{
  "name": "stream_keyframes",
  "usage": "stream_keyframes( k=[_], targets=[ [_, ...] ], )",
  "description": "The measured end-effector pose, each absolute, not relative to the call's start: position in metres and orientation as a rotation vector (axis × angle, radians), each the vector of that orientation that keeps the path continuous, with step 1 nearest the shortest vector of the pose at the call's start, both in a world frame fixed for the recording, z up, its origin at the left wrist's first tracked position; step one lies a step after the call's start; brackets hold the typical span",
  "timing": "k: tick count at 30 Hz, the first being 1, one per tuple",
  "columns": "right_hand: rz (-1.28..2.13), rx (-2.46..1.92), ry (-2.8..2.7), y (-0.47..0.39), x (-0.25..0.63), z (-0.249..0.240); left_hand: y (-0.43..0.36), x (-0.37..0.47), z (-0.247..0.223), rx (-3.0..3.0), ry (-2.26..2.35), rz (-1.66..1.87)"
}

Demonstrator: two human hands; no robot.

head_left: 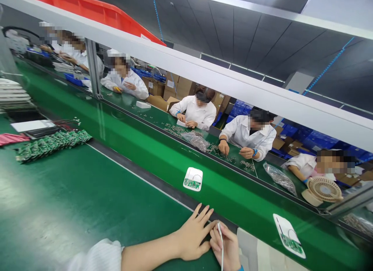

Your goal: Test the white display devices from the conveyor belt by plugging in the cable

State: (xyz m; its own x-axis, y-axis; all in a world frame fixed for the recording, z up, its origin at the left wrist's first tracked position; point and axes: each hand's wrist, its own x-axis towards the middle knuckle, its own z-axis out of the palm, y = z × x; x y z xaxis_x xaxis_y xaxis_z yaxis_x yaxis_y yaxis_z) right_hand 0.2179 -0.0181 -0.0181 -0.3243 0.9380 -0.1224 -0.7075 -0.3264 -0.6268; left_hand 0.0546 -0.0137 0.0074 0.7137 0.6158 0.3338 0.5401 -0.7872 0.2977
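Observation:
My left hand (194, 234) lies on the edge of the green bench with its fingers spread and nothing in it. Close beside it, my right hand (225, 242) is closed around a thin white cable-like piece (220, 240), which hangs down out of the frame. What its tip is, I cannot make out. Beyond my hands, a white case (196, 173) with a green circuit board inside sits on the bright green conveyor belt (145, 158). A second white case (287, 230) with a board lies on the belt to the right.
Overlapping green circuit boards (55, 143) lie on the bench at left, near a stack of flat pieces (14, 94). Across the belt, several people in white coats work beside bags of small parts (196, 140) and a beige fan (324, 188). A white beam (186, 65) crosses overhead.

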Motion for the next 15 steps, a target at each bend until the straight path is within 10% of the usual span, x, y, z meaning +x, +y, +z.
stream_keyframes(
  k=[15],
  targets=[
    [1.806, -0.654, -0.499, -0.018, 0.221, -0.019, -0.013, 0.066, 0.004, 2.532, 1.419, 0.836]
  ],
)
